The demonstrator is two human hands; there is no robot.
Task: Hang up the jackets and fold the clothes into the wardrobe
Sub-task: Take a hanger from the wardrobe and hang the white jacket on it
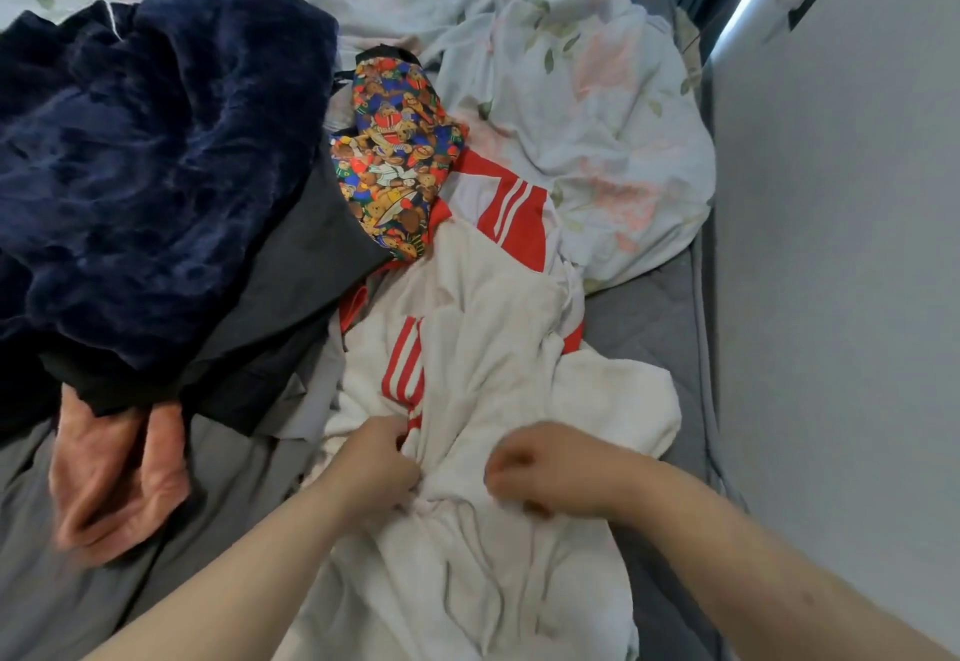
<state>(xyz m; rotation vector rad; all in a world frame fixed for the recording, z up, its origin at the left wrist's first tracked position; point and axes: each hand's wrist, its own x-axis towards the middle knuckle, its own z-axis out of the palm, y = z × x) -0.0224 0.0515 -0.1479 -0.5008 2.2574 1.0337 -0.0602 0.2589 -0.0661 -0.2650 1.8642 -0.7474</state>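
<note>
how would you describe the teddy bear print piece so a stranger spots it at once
Look at the bed, between the big navy velvet heap on the left and the floral duvet on the right. There, just above the white garment with red stripes, lies a small piece. It alone is crowded with multicoloured cartoon bears.
</note>
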